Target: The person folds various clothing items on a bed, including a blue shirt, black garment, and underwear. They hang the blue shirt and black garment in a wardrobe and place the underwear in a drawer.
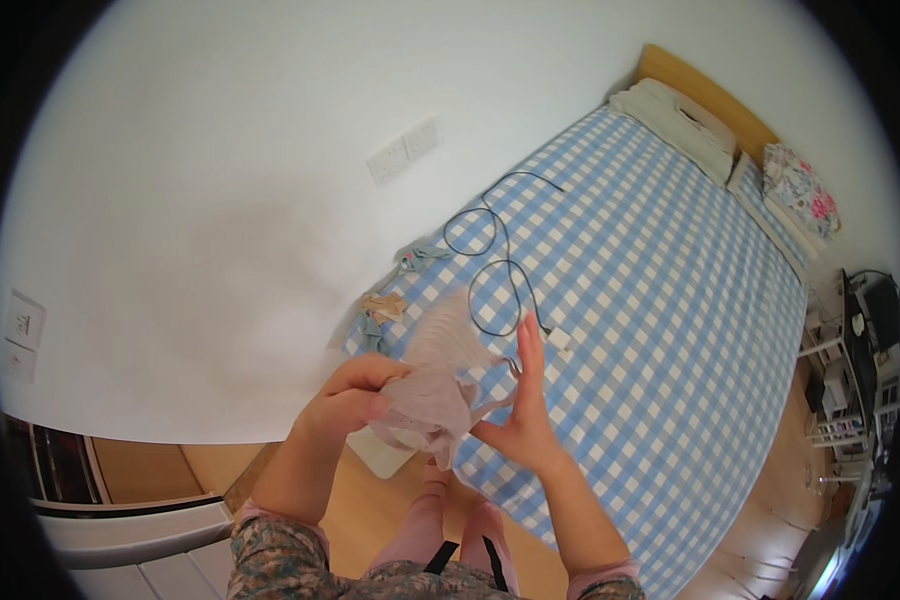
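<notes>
A pale pink bra [431,397] with ribbed, moulded cups hangs in front of me above the foot of the bed. My left hand [352,397] pinches its left side between thumb and fingers. On the other side, my right hand [525,412] is held upright, fingers straight and thumb apart. The bra's thin straps [495,406] run up against this hand; whether they loop round it is hidden. Below, the bed [645,300] carries a blue and white checked sheet.
A dark cable [510,277] with a white plug adapter [559,338] lies coiled on the bed. Small crumpled garments [382,307] rest along the wall-side edge. Pillows [675,127] lie by the wooden headboard [712,97]. Wall sockets [403,151] and a white drawer unit [142,532] stand left.
</notes>
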Tool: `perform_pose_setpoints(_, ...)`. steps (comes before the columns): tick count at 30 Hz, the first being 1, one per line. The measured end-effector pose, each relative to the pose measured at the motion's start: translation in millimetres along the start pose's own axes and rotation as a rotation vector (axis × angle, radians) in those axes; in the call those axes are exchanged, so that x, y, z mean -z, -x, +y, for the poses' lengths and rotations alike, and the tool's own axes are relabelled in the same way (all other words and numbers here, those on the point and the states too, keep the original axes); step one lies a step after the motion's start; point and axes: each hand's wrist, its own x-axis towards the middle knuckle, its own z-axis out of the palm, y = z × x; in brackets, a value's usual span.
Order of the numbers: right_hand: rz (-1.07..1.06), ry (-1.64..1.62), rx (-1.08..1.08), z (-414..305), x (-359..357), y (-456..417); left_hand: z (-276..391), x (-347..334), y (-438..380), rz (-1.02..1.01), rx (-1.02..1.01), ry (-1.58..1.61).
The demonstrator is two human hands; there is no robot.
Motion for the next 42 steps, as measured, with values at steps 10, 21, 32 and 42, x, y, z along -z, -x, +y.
perform_pose_setpoints(10, -0.087, 0.05, -0.387, -69.5, 84.1, -19.9, -102.0, 18.3, -38.5, 0.064, 0.134, -0.079)
perform_pose_setpoints(21, 0.12, -0.062, -0.76, -83.0, 114.6, 19.0, -378.8, -30.2, -4.8, 0.531, 0.285, -0.229)
perform_pose_setpoints(32, 0.397, -0.114, -0.888, -40.1, 243.5, 121.2, -151.6, 37.7, -50.0, 0.01, 0.594, -0.854)
perform_pose_setpoints(42, 0.281, 0.759, -1.189, 247.8, 183.0, 307.1, -321.8, 99.8, -30.8, 0.445, 0.183, -1.421)
